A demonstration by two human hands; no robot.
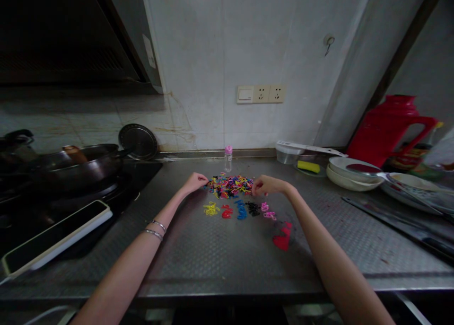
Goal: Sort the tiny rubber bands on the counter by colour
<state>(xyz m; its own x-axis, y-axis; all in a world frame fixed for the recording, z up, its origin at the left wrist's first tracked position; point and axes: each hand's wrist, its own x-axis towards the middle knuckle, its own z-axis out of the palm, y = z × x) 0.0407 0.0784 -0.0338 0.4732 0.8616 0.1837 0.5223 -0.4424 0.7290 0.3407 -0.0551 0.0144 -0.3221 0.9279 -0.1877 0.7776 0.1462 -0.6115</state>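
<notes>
Left hand (194, 180) rests at the left edge of the mixed pile of coloured bands (230, 185), fingertips drawn into a narrow pinch that touches the pile. Whether a band sits between them cannot be told. Right hand (264, 186) lies at the pile's right edge, fingers curled in close, and what it grips, if anything, is too small to make out.

The pile lies on the steel counter (213, 263). Just nearer than the pile a row of small sorted heaps runs left to right: yellow bands (212, 208), red bands (227, 212), blue bands (241, 210), black bands (253, 208), pink bands (266, 210). Nearer again and to the right of the pile lies a flat red patch (283, 240).

Just behind the pile stands a small clear bottle with a pink cap (228, 158), upright. Well to the pile's left sit a dark wok (81, 166) and a white-edged phone (56, 237). Well to its right are stacked white bowls (349, 176) and a red jug (390, 126).
</notes>
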